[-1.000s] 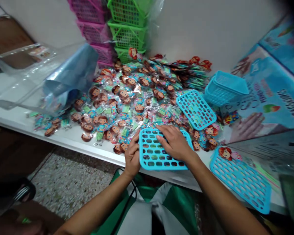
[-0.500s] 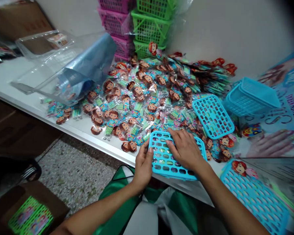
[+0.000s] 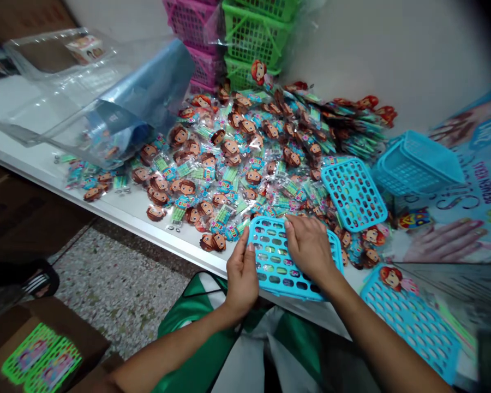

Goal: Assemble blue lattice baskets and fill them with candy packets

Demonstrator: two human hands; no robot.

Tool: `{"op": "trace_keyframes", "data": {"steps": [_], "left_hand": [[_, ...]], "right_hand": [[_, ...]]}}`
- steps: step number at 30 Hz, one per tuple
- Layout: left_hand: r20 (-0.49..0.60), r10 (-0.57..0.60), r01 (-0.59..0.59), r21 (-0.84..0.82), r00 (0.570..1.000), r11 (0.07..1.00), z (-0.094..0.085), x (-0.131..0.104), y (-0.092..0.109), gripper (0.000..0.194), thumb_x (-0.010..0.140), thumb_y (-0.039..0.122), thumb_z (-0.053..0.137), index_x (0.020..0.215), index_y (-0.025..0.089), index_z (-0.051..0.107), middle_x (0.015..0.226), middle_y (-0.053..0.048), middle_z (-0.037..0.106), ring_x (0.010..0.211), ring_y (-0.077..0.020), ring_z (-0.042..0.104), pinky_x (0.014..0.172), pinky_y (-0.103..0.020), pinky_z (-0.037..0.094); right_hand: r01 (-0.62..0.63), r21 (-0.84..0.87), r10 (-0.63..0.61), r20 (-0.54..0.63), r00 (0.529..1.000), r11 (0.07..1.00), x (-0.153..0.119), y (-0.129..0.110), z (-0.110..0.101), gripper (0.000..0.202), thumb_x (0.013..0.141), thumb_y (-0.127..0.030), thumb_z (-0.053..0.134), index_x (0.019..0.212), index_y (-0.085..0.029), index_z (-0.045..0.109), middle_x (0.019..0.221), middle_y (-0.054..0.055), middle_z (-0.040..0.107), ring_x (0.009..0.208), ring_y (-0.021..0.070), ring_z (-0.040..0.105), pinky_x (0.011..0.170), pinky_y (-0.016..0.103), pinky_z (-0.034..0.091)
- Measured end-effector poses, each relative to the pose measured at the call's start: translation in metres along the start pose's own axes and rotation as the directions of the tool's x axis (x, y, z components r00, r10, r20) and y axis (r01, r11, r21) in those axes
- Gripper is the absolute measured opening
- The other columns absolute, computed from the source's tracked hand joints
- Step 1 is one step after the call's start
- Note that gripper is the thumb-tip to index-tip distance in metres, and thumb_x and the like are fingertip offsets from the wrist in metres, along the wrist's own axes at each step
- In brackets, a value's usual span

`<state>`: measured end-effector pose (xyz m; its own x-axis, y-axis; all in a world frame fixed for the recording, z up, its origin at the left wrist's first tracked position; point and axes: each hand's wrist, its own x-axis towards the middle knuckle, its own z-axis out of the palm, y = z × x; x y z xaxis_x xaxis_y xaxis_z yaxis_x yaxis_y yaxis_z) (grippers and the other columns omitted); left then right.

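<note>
A light-blue perforated basket lid (image 3: 270,262) lies flat at the table's front edge, with coloured shapes showing through its slots. Whatever is under it is mostly hidden. My left hand (image 3: 243,273) grips its left edge, thumb on top and fingers along the side. Across the lid's right half lies my right hand (image 3: 309,248), its fingers close together and bent toward the far rim. A second blue lid (image 3: 354,194) rests just beyond, on the pile of small plastic-wrapped packets with cartoon-character heads (image 3: 229,169). Behind that lid, a blue basket (image 3: 421,164) is tipped at an angle.
Stacked green baskets (image 3: 256,38) and pink baskets (image 3: 194,24) stand by the wall. Clear plastic packaging (image 3: 65,93) covers the table's left. At right are a printed poster (image 3: 474,185) and a larger blue slotted panel (image 3: 413,322). A cardboard box (image 3: 90,327) with green lids sits below.
My right hand has shifted slightly on the lid, and its fingers are now closer together. My left hand keeps its hold. The view has moved a little.
</note>
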<state>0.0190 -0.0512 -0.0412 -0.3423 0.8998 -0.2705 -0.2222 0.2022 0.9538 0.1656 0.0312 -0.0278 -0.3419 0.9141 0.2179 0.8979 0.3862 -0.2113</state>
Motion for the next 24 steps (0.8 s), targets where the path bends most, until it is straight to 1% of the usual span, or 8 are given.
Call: {"op": "trace_keyframes", "data": {"steps": [6, 9, 12, 15, 20, 22, 23, 24], "left_hand": [[0.025, -0.001, 0.002, -0.036, 1.0, 0.999, 0.001, 0.004, -0.001, 0.048, 0.089, 0.04, 0.053, 0.132, 0.02, 0.051, 0.133, -0.006, 0.057, 0.121, -0.0229, 0.053, 0.103, -0.036, 0.042], [0.015, 0.048, -0.048, 0.005, 0.999, 0.999, 0.001, 0.004, -0.002, 0.046, 0.09, 0.038, 0.051, 0.133, 0.02, 0.051, 0.133, -0.006, 0.057, 0.122, -0.0224, 0.052, 0.103, -0.036, 0.041], [0.015, 0.128, -0.129, 0.075, 0.992, 0.989, 0.0, 0.004, -0.001, 0.045, 0.091, 0.038, 0.049, 0.133, 0.021, 0.051, 0.134, -0.006, 0.056, 0.123, -0.022, 0.051, 0.104, -0.035, 0.04], [0.027, 0.165, -0.166, 0.106, 0.986, 0.98, 0.0, 0.004, -0.001, 0.044, 0.091, 0.038, 0.048, 0.132, 0.021, 0.052, 0.135, -0.006, 0.055, 0.122, -0.0217, 0.052, 0.103, -0.035, 0.04], [0.026, 0.206, -0.208, 0.086, 0.978, 0.974, 0.001, 0.005, -0.006, 0.041, 0.091, 0.036, 0.048, 0.13, 0.021, 0.054, 0.134, -0.007, 0.055, 0.126, -0.0215, 0.049, 0.106, -0.034, 0.037], [0.028, 0.294, -0.295, 0.131, 0.955, 0.946, -0.002, 0.006, -0.008, 0.039, 0.093, 0.034, 0.045, 0.129, 0.022, 0.054, 0.135, -0.007, 0.054, 0.128, -0.0209, 0.046, 0.108, -0.036, 0.035], [0.038, 0.372, -0.373, 0.184, 0.927, 0.91, -0.005, 0.008, -0.008, 0.037, 0.094, 0.033, 0.042, 0.128, 0.023, 0.054, 0.137, -0.007, 0.051, 0.13, -0.0209, 0.044, 0.109, -0.038, 0.033], [0.075, 0.47, -0.473, 0.246, 0.88, 0.846, -0.009, 0.009, -0.008, 0.037, 0.095, 0.031, 0.039, 0.128, 0.023, 0.054, 0.14, -0.008, 0.048, 0.131, -0.0215, 0.041, 0.11, -0.04, 0.031]], "right_hand": [[-0.066, 0.127, 0.072, -0.049, 0.996, 0.99, -0.004, 0.002, 0.0, 0.036, 0.098, -0.032, 0.034, 0.108, -0.019, 0.066, 0.104, 0.008, 0.07, 0.099, 0.0252, 0.061, 0.1, 0.047, 0.037], [-0.076, 0.128, 0.084, -0.056, 0.995, 0.989, -0.005, 0.003, -0.002, 0.036, 0.097, -0.035, 0.036, 0.109, -0.018, 0.066, 0.107, 0.009, 0.07, 0.102, 0.0254, 0.061, 0.104, 0.048, 0.035], [-0.011, 0.16, 0.012, -0.005, 1.0, 0.987, -0.006, 0.005, -0.007, 0.04, 0.097, -0.038, 0.036, 0.121, -0.017, 0.059, 0.119, 0.011, 0.064, 0.112, 0.0259, 0.057, 0.106, 0.05, 0.032], [0.072, 0.147, -0.081, 0.057, 0.995, 0.987, -0.009, 0.006, -0.013, 0.049, 0.096, -0.043, 0.036, 0.134, -0.015, 0.046, 0.134, 0.015, 0.052, 0.124, 0.0286, 0.045, 0.106, 0.052, 0.031], [0.116, 0.039, -0.12, 0.109, 0.987, 0.992, -0.016, 0.001, -0.015, 0.065, 0.091, -0.056, 0.038, 0.14, -0.014, 0.035, 0.132, 0.018, 0.05, 0.119, 0.0336, 0.043, 0.1, 0.054, 0.033], [0.115, 0.008, -0.115, 0.094, 0.989, 0.993, -0.018, -0.002, -0.013, 0.066, 0.091, -0.057, 0.038, 0.14, -0.014, 0.034, 0.13, 0.018, 0.05, 0.118, 0.0337, 0.043, 0.101, 0.053, 0.031], [0.109, -0.004, -0.109, 0.089, 0.99, 0.994, -0.018, -0.003, -0.012, 0.066, 0.091, -0.057, 0.038, 0.14, -0.013, 0.035, 0.129, 0.018, 0.05, 0.118, 0.0337, 0.043, 0.101, 0.052, 0.03], [0.104, -0.011, -0.103, 0.089, 0.991, 0.994, -0.018, -0.004, -0.011, 0.066, 0.09, -0.058, 0.038, 0.14, -0.013, 0.035, 0.128, 0.018, 0.051, 0.118, 0.0336, 0.043, 0.101, 0.052, 0.029]]}}
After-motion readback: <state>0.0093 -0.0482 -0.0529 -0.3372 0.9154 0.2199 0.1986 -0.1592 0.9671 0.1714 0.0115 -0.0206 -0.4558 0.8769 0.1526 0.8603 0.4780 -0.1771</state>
